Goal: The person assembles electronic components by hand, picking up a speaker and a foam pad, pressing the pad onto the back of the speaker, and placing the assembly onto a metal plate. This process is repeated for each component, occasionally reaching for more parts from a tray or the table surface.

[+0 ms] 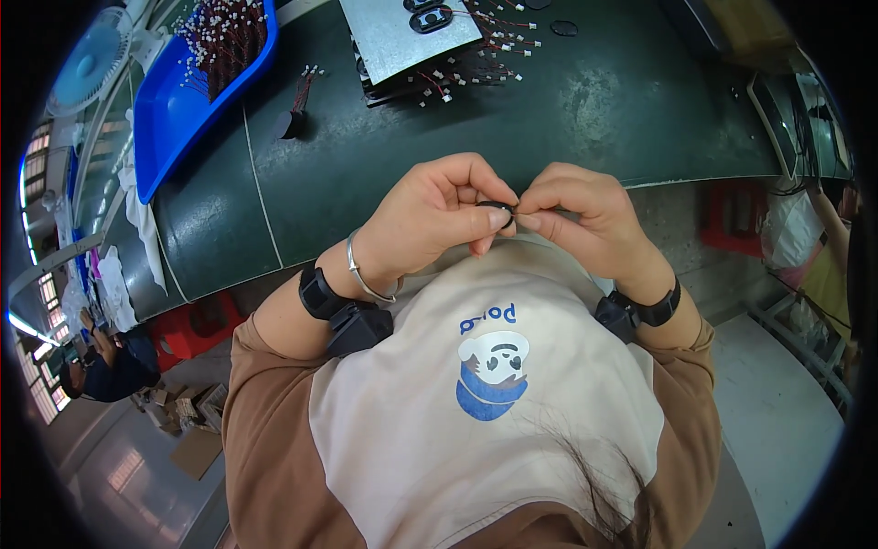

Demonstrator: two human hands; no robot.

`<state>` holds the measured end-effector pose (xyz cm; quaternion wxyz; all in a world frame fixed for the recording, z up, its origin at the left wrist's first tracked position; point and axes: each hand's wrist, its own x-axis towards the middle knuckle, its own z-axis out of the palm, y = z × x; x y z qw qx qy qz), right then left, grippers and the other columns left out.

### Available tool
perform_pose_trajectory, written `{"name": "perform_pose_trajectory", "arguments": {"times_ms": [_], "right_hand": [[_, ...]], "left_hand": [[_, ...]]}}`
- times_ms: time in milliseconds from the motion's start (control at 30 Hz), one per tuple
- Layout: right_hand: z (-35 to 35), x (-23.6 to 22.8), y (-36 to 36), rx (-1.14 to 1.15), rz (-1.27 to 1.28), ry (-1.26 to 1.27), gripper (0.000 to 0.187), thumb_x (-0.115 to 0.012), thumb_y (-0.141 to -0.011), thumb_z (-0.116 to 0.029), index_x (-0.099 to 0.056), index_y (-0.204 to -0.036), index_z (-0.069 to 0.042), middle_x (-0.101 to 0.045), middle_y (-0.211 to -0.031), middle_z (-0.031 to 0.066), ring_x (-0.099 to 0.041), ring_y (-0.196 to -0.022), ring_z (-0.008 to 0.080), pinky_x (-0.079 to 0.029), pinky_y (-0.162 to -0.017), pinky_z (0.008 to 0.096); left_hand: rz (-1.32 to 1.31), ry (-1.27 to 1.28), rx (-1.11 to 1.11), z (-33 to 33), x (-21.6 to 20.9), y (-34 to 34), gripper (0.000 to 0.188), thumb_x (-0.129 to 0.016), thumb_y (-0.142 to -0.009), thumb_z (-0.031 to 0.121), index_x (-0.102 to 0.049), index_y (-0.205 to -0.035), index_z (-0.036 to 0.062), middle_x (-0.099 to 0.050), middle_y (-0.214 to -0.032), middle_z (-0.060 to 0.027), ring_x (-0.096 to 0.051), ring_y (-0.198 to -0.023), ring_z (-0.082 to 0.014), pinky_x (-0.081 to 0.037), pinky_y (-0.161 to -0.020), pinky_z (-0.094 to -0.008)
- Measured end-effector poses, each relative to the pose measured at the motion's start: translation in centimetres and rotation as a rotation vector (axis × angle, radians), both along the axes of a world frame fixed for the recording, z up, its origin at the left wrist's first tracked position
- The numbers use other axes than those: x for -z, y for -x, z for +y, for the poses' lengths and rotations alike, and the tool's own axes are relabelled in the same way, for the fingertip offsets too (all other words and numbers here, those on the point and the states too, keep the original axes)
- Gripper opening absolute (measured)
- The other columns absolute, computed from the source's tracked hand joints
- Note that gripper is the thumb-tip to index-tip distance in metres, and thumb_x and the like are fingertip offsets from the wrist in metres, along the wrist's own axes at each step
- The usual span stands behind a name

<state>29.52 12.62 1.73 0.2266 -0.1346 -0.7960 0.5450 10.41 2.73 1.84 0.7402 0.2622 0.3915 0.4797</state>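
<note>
Over the near edge of the bench, my left hand [437, 212] pinches a small black oval speaker [495, 205] between thumb and fingers. Most of the speaker is covered by those fingers. My right hand [585, 215] meets it at the speaker's right edge, thumb and forefinger pressed together; what sits between these fingertips is too small and hidden to make out. Farther off, similar oval speakers [430, 19] lie on a stack of grey metal plates [395, 57]. Thin red and black wires with white connectors [508, 44] stick out from the stack's right side.
A blue tray [157, 151] at the far left holds many wired parts [224, 41]. Beside it on the green bench [366, 146] lies a small wired bundle [293, 121]. A black oval piece [564, 28] rests beyond the stack. Red stools [187, 328] stand below the bench.
</note>
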Motion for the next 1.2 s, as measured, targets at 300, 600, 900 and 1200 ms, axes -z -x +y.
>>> {"name": "perform_pose_trajectory", "arguments": {"times_ms": [300,600,900,1200], "right_hand": [[0.0,-1.3,1.0,0.182,0.104,-0.407,0.023,-0.074,-0.066,-0.01,-0.064,-0.085,-0.004,-0.058,-0.086,0.0061,-0.055,-0.081,0.0239,-0.043,-0.071,0.0342],[0.4,-1.1,0.7,0.03,0.189,-0.583,0.029,-0.077,-0.063,-0.018,-0.065,-0.088,-0.009,-0.057,-0.089,0.0053,-0.054,-0.082,0.0243,-0.041,-0.075,0.0388],[7.1,-2.8,1.7,0.349,0.033,-0.546,0.027,-0.073,-0.067,-0.012,-0.065,-0.092,-0.005,-0.057,-0.098,0.0109,-0.056,-0.086,0.0265,-0.046,-0.076,0.034],[16.7,-1.1,4.3,0.061,-0.433,-0.896,0.029,-0.064,-0.068,-0.008,-0.062,-0.097,-0.003,-0.059,-0.089,0.0107,-0.059,-0.084,0.0294,-0.049,-0.073,0.036]], "left_hand": [[0.12,-0.025,-0.081,0.4,-1.4,-0.3,0.018,-0.056,-0.086,-0.001,-0.051,-0.103,-0.0017,-0.064,-0.089,-0.0143,-0.062,-0.077,-0.0148,-0.05,-0.067,-0.0229],[-0.177,0.198,0.226,0.4,-0.2,2.2,0.018,-0.058,-0.086,0.004,-0.052,-0.102,-0.0019,-0.063,-0.095,-0.0143,-0.065,-0.085,-0.0215,-0.055,-0.075,-0.0296],[-0.317,0.149,0.277,0.1,0.5,2.7,0.034,-0.062,-0.081,0.003,-0.052,-0.113,-0.0075,-0.063,-0.099,-0.0197,-0.067,-0.083,-0.0254,-0.055,-0.077,-0.0351],[-0.309,0.098,0.244,-0.4,0.1,3.5,0.032,-0.062,-0.082,0.004,-0.054,-0.11,-0.0087,-0.062,-0.099,-0.0214,-0.066,-0.084,-0.0263,-0.055,-0.077,-0.0353]]}}
